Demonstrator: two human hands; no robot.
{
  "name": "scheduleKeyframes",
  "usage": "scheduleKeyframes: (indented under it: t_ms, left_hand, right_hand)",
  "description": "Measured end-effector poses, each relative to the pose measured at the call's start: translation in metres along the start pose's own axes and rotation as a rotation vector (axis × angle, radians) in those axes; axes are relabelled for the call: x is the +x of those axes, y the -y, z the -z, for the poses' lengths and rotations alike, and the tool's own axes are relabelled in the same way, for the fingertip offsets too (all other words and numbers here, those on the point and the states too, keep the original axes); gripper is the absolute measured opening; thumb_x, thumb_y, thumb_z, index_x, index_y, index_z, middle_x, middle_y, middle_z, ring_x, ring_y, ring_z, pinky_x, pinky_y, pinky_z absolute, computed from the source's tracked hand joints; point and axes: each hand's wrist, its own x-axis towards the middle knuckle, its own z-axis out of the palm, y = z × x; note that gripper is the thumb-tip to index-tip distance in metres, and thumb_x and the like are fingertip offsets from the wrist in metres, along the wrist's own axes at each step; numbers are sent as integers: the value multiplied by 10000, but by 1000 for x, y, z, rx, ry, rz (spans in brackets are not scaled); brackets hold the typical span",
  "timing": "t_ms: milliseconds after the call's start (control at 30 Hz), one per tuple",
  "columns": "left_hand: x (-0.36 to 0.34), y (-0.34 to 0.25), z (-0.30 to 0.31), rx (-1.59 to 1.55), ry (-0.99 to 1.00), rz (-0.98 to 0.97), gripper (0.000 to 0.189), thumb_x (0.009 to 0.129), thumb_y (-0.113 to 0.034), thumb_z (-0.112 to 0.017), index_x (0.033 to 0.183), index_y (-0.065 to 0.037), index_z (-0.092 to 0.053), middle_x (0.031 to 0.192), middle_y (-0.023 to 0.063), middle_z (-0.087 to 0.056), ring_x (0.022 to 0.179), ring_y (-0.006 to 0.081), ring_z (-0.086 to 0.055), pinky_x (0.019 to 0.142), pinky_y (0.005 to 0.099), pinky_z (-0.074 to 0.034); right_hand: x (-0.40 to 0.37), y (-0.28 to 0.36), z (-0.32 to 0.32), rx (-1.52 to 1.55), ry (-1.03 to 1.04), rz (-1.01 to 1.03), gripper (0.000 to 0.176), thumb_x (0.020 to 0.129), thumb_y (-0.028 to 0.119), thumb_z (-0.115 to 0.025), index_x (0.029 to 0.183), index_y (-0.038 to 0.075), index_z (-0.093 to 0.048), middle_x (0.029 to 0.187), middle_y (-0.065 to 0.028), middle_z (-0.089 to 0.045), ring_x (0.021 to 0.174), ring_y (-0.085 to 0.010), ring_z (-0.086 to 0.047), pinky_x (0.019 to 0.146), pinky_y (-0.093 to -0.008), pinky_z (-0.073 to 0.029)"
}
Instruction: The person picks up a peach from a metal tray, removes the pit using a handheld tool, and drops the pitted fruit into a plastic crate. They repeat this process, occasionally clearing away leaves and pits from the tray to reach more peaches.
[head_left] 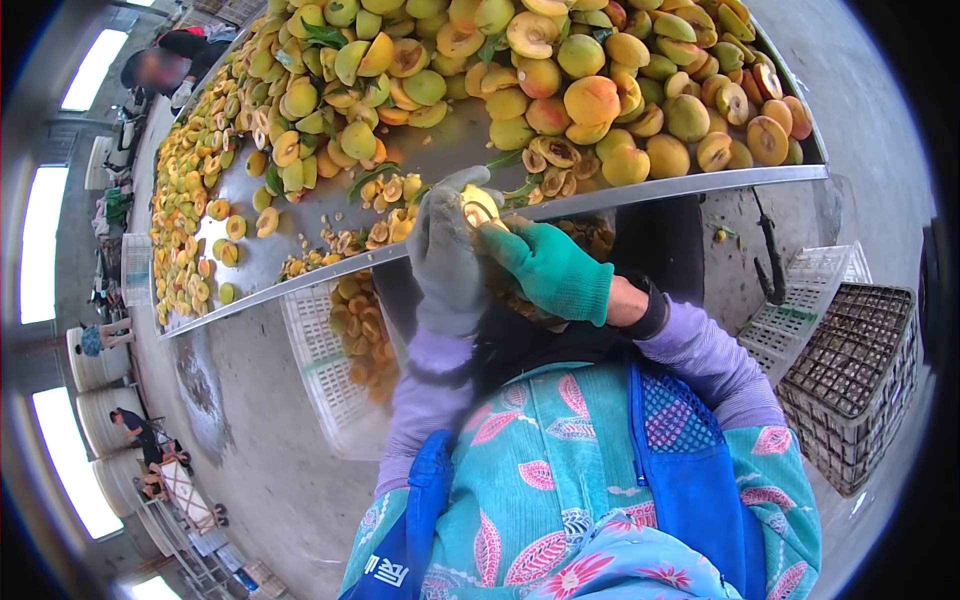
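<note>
In front of my body, at the near edge of a metal table [430, 140], both gloved hands meet around a cut apricot [480, 205]. Its pale cut face points up, with a brownish centre. My left hand [447, 250], in a grey glove, is wrapped round the fruit from the left. From the right, my right hand [545, 262], in a green glove, closes on it with the fingers bent. Whether anything else is in that palm is hidden. Heaped whole and halved apricots [590, 90] cover much of the table, and loose pits and scraps [375, 235] lie near its rim.
A white crate [318, 345] holding apricot halves [362, 330] stands under the table to my left. On the floor at right are a white crate [800, 310] and dark stacked crates [850, 350]. Other people [140, 430] sit farther off at left.
</note>
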Motion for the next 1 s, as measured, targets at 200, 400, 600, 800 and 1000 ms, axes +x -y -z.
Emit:
scheduleKeyframes:
  t_ms: [200, 400, 600, 800, 1000]
  left_hand:
    - [22, -5, 15, 19, 241, 265, 470, 1005, -349, -384, 1033, 53, -626, 847, 131, -657, 748, 160, -617, 700, 275, -507]
    - [2, 16, 7, 68, -161, 161, 375, 980, -314, -510, 985, 39, -637, 809, 113, -649, 693, 165, -621, 626, 263, -511]
    - [35, -12, 12, -11, 114, 411, 428, 956, -380, -532, 934, 26, -666, 767, 104, -663, 685, 184, -645, 627, 279, -522]
    - [33, -7, 17, -134, 159, 417, 317, 959, -278, -563, 937, 23, -660, 830, 109, -682, 695, 147, -620, 637, 265, -504]
    - [33, -28, 28, -499, 246, 522, 224, 976, -210, -515, 980, -2, -598, 826, 93, -637, 788, 188, -614, 665, 282, -513]
  right_hand:
    - [-11, 16, 8, 389, 168, -274, 413, 972, 419, -505, 1062, 23, -585, 763, 0, -588, 651, -125, -516, 593, -283, -437]
    - [-16, 18, -6, 701, 270, -437, 419, 963, 528, -437, 906, 127, -545, 553, 31, -437, 384, -98, -371, 365, -247, -324]
    - [-14, 28, -19, 828, 250, -395, 442, 956, 590, -386, 880, 163, -475, 534, 52, -377, 370, -76, -329, 356, -229, -270]
    - [-14, 24, -17, 1000, 370, -419, 466, 947, 587, -403, 781, 155, -461, 556, 20, -403, 410, -101, -357, 365, -259, -297]
    - [-1, 18, -25, 1518, 864, -406, 466, 977, 559, -348, 789, 161, -502, 545, 50, -384, 417, -106, -362, 406, -277, -299]
